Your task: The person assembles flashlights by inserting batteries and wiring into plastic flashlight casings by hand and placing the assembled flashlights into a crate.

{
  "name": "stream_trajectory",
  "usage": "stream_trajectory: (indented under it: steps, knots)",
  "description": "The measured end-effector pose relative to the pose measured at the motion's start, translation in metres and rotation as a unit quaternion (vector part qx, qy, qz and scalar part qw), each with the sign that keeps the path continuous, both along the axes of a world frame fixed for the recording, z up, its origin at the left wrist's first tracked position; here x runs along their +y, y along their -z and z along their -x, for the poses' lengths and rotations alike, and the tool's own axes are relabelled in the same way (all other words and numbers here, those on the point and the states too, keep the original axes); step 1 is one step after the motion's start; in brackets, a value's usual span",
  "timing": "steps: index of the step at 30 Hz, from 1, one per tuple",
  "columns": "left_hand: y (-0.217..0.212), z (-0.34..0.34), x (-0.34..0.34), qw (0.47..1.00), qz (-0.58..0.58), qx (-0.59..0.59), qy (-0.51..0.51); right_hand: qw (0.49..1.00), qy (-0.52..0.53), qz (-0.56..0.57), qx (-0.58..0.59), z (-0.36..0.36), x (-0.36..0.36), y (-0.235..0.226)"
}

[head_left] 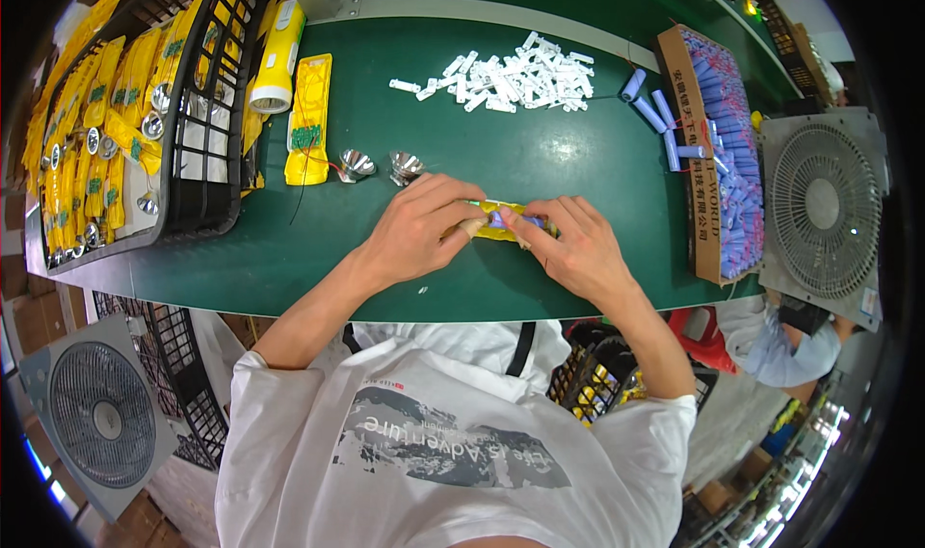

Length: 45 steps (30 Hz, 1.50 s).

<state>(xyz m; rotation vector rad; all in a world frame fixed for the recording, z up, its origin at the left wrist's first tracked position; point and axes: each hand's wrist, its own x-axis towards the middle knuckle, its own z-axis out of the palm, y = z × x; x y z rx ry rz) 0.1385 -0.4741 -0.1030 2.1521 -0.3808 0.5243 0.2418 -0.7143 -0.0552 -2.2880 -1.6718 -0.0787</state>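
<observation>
Over the near middle of the green bench, my left hand (421,224) and my right hand (578,247) hold a yellow flashlight shell half (497,232) between them. My left fingers pinch its left end. In the shell lies a purple battery cell (498,219), with my right thumb pressed on it; my right fingers close round the right end. Fingers hide much of the shell. Just beyond my left hand sit two shiny reflector cups, one (406,166) nearly touching it and another (356,165) farther left. That one is wired to a second yellow shell half (308,124) with a green circuit board.
A yellow flashlight (278,54) lies beside a black crate (207,153) of yellow shells at left. Small white plastic pieces (525,76) are heaped at the back. Several loose purple cells (649,114) lie near a cardboard box (708,215) of cells. Fans (824,201) flank the bench.
</observation>
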Motion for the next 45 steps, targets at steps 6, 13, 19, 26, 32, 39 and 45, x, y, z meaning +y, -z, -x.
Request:
stream_trajectory:
  steps: [6, 13, 19, 26, 32, 39, 45]
  knots:
    - [-0.006, 0.007, -0.007, 0.998, -0.044, 0.012, -0.038, 0.998, -0.05, 0.044, -0.015, -0.007, 0.001, 0.003]
    - [-0.018, 0.014, -0.005, 0.993, -0.073, 0.078, -0.047, 0.992, -0.064, 0.09, -0.066, 0.008, 0.014, -0.016]
    - [-0.008, 0.004, -0.005, 0.996, -0.053, 0.054, -0.043, 0.996, -0.052, 0.051, -0.043, -0.001, -0.005, 0.0]
    - [0.002, 0.012, 0.011, 0.979, -0.175, 0.1, -0.015, 0.975, -0.017, -0.205, -0.087, 0.005, 0.01, 0.033]
    - [-0.006, 0.023, -0.03, 0.972, -0.105, 0.199, 0.071, 0.987, 0.112, -0.104, 0.056, 0.06, -0.049, 0.04]
    - [-0.043, 0.024, -0.087, 0.986, -0.119, 0.054, 0.103, 0.76, 0.582, -0.282, 0.062, 0.193, -0.255, -0.007]
    - [-0.039, 0.002, -0.084, 0.985, -0.12, 0.103, 0.071, 0.327, 0.943, -0.022, 0.052, 0.267, -0.424, 0.087]
